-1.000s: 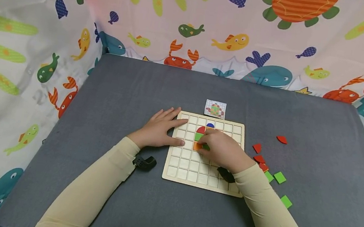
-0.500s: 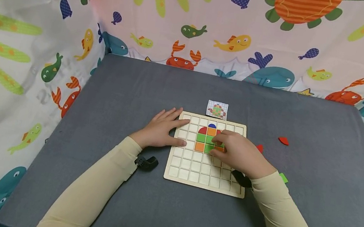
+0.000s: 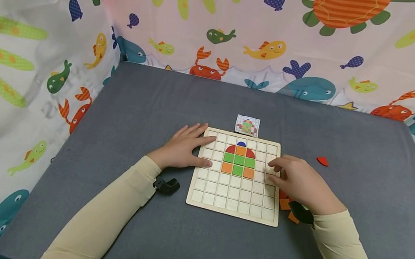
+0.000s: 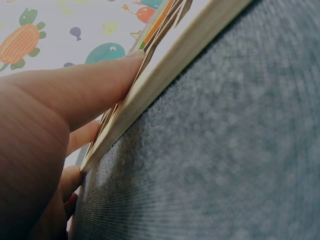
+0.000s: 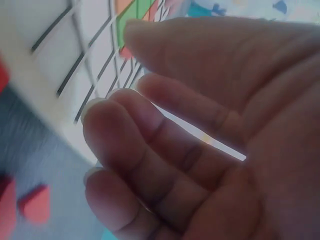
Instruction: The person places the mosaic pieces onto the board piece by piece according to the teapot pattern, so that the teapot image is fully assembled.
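Watching from my remote post, I see a white curtain (image 3: pixel 238 17) printed with sea creatures behind a table (image 3: pixel 163 106) covered in grey, coarsely woven fabric. Centred on it lies a square grid board (image 3: pixel 212 188), pale and wood-like, with thin ridges around its cells; I judge the tile-laying to be partway along. The right hand (image 3: pixel 304 184) hovers over the board's right side, fingers loosely bent, thumb apart, with no tile visible in it. The left hand (image 3: pixel 181 146) spreads at the left edge, thumb and forefinger on the board, seemingly steadying it. Just beyond the board, a small pattern card (image 3: pixel 247 126) shows a similar coloured figure, too tiny to read surely. The next move probably calls for picking up a loose piece and seating it flat in a cell. Flat tiles form a dome: green squares (image 3: pixel 239 160), orange squares (image 3: pixel 227 167), rounded red corners (image 3: pixel 230 148), and a blue half-round (image 3: pixel 241 144) on top. One loose red piece (image 3: pixel 322 161) lies to the right.
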`<state>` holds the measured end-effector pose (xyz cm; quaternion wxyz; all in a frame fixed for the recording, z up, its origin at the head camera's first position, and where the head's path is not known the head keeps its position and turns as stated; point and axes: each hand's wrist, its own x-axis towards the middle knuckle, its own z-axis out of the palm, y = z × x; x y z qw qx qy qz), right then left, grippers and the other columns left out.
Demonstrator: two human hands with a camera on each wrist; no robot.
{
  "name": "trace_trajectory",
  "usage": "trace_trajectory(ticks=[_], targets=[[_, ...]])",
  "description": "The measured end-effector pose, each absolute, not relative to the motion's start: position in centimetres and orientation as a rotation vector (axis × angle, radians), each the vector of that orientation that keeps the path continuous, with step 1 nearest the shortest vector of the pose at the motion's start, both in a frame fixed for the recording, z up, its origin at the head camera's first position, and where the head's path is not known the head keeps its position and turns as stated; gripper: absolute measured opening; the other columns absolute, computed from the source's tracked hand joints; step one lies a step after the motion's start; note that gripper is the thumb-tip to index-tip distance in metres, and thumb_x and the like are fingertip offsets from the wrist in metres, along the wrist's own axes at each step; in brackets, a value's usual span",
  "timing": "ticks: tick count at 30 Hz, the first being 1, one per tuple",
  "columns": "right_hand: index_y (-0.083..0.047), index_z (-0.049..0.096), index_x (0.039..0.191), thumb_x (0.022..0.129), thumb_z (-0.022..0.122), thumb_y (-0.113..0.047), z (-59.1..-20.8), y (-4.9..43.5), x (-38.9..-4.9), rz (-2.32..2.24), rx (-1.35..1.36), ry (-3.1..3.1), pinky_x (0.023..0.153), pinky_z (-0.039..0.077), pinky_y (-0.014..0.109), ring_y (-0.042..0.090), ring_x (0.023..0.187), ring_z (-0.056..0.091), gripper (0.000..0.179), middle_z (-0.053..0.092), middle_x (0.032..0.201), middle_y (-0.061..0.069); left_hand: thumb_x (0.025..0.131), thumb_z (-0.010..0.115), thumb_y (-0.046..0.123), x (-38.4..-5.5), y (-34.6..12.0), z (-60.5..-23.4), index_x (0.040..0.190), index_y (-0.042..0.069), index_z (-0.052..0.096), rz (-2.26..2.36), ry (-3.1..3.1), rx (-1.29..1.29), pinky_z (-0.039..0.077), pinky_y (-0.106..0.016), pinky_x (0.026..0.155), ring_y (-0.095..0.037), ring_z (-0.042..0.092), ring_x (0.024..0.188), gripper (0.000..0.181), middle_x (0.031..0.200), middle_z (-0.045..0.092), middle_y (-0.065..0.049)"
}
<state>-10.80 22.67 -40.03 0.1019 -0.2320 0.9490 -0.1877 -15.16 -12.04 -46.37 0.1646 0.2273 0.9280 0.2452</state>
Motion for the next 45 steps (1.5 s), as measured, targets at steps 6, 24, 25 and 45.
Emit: trace_trajectory(ticks=[6,24,25,45], targets=[[0.000,0.077,0.115,0.090,0.083,-0.007,-39.9,25.2,-10.5,-0.570,-0.624,2.796,0.070,0.058,0.037,0.019,0.083,0.064,0.027,0.072,0.101,0.009,0.093,0.069,0.066,-15.3,-12.0,-46.4,0.165,0.035,0.036,0.699,2.643,0.658,-0.006,-0.046,0.131,-0.021,0.000,0.164,0.085,0.178,0.007,0.000],[0.002,0.076,0.116,0.088,0.083,-0.010,-41.1,30.8,-9.1,-0.566,-0.456,2.825,0.066,0.055,0.035,0.024,0.084,0.067,0.031,0.073,0.111,0.020,0.094,0.068,0.065,-15.2,-12.1,-46.2,0.166,0.034,0.035,0.693,2.636,0.656,-0.006,-0.046,0.131,-0.022,-0.001,0.164,0.085,0.178,0.007,-0.001],[0.002,0.076,0.116,0.088,0.083,-0.011,-41.2,31.1,-9.0,-0.560,-0.452,2.832,0.065,0.055,0.035,0.024,0.084,0.067,0.031,0.072,0.109,0.019,0.094,0.068,0.066,-15.2,-12.1,-46.2,0.166,0.034,0.035,0.694,2.636,0.657,-0.006,-0.046,0.131,-0.022,0.000,0.164,0.085,0.178,0.007,-0.001],[-0.002,0.075,0.110,0.081,0.086,-0.014,-41.5,33.9,-7.6,-0.547,-0.353,2.708,0.069,0.053,0.035,0.018,0.084,0.061,0.033,0.069,0.093,0.004,0.093,0.068,0.067,-15.3,-12.1,-46.6,0.165,0.036,0.035,0.700,2.643,0.656,-0.006,-0.047,0.131,-0.021,0.000,0.164,0.085,0.178,0.006,0.001]])
